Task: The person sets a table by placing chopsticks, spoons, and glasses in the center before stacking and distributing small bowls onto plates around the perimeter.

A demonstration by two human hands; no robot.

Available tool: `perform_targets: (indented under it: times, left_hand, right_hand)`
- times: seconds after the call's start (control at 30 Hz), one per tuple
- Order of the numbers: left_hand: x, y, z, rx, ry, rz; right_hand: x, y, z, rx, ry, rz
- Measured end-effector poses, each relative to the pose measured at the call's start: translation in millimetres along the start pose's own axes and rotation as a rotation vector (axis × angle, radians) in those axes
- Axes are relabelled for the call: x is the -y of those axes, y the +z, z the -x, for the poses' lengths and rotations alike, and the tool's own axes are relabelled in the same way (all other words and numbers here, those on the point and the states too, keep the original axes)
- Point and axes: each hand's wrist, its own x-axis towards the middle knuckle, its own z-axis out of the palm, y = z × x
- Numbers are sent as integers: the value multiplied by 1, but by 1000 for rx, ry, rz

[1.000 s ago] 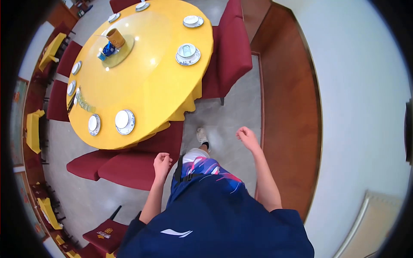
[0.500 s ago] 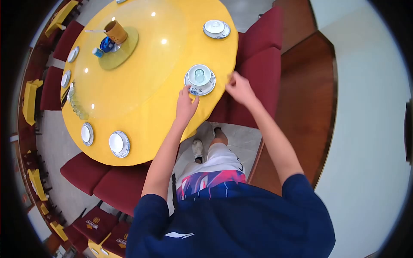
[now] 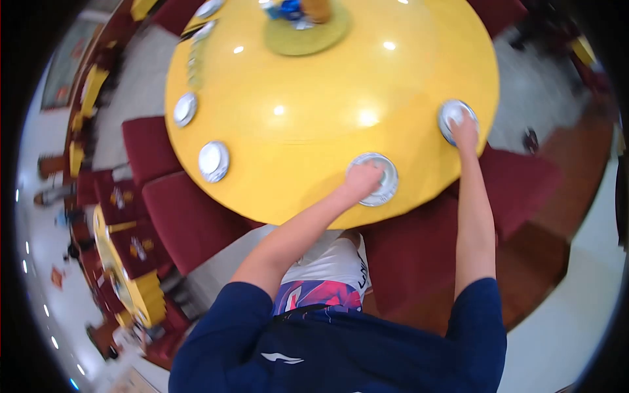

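My left hand (image 3: 364,180) is over a pale bowl (image 3: 389,177) that sits on a patterned saucer (image 3: 379,200) near the front edge of the table. Its fingers are drawn together inside the bowl's rim, and blur hides what they hold. Farther right, my right hand (image 3: 466,133) reaches onto another stack of white dishes (image 3: 451,112) by the table's right edge. The fingertips are bunched at the top of that stack. Whether they grip a piece of it is too smeared to see.
The round table has a yellow cloth (image 3: 295,196) and a glass turntable (image 3: 327,118). Two more dish stacks, a near one (image 3: 213,161) and a farther one (image 3: 185,109), stand at left. A green mat (image 3: 308,40) carries containers. Maroon chairs (image 3: 190,216) press close around the edge.
The view has turned, and the table now lies more in front. My left hand has moved onto the bowl from beside it. My right hand has gone from the table edge to the farther dish stack.
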Motion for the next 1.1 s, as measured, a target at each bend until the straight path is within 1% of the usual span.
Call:
perform_targets:
  times: [0.03,0.07,0.1,0.13,0.17,0.2,0.23,0.27,0.3,0.33,0.4,0.47,0.5,0.53,0.57,0.6,0.63,0.67,0.7,0.73,0.77,0.8,0.83,0.87,0.9,0.93,1.0,1.03,1.07,1.1]
  left_hand:
    - [4,-7,7,-24,-53,-1]
    - [6,-15,14,-62,-23,106]
    - [7,-23,19,-96,23,211]
    - [11,-29,25,-111,5,210]
    - [16,-35,33,-165,33,365]
    - [16,-44,43,-215,63,522]
    - [20,-52,59,-226,55,522]
    - [24,-60,80,-177,-12,778]
    - [29,-65,102,-125,-74,1035]
    - [37,-67,125,-141,-69,1035]
    - [52,-67,179,-109,-260,1602]
    - [73,-44,235,-223,-353,1946]
    - [84,-33,268,-235,-335,1950]
    - [95,-21,303,-260,-303,2077]
    - [104,-11,334,-282,-266,2204]
    - [110,-8,365,-287,-239,2204]
    - [114,-10,401,-350,-235,2265]
    - [119,-10,437,-411,-234,2325]
    - [126,-9,474,-406,-214,2321]
    - [135,-6,511,-406,-128,2345]
    - [148,0,548,-400,-51,2367]
    - [163,9,585,-383,-48,2361]
    - [177,18,620,-400,-24,2415]
    - [185,28,654,-423,-5,2483]
    - [194,31,685,-494,-17,2485]
    - [201,34,716,-482,-24,2491]
    - [228,30,773,-643,-96,2454]
    - [239,28,796,-714,-60,2462]
    - [256,29,818,-709,-69,2457]
    - [274,33,833,-765,-35,2437]
  right_hand:
    - [10,-11,2,25,-6,57]
    - [25,-26,7,42,2,65]
    - [17,-21,2,14,-61,40]
    - [-2,-11,-7,-44,-139,8]
    - [-11,-5,-10,-104,-212,-24]
    - [1,-21,1,-98,-226,-28]
    - [23,-45,19,-35,8,-312]
    - [38,-64,40,32,245,-591]
    - [40,-63,60,38,325,-912]
    - [39,-55,80,44,399,-1236]
    - [62,-51,139,181,627,-1798]
    - [145,-75,217,144,766,-1860]
    - [156,-60,252,334,727,-1963]
    - [168,-45,285,530,679,-2053]
    - [195,-43,316,675,730,-2139]
    - [226,-40,348,828,778,-2218]
    - [255,-34,377,827,751,-2217]
    - [285,-26,406,991,624,-2247]
    - [311,-19,435,1151,490,-2269]
    - [340,-13,460,1140,467,-2279]
    - [368,-8,484,1184,401,-2264]
    - [396,-2,508,1225,342,-2246]
    - [425,6,531,1210,338,-2252]
    - [451,12,554,1245,366,-2273]
    - [470,14,575,1279,403,-2293]
    - [488,16,595,1266,413,-2293]
    - [534,24,630,1275,540,-2261]
    - [554,24,643,1278,587,-2233]
    - [577,27,654,1275,593,-2241]
    - [594,29,661,1273,602,-2211]
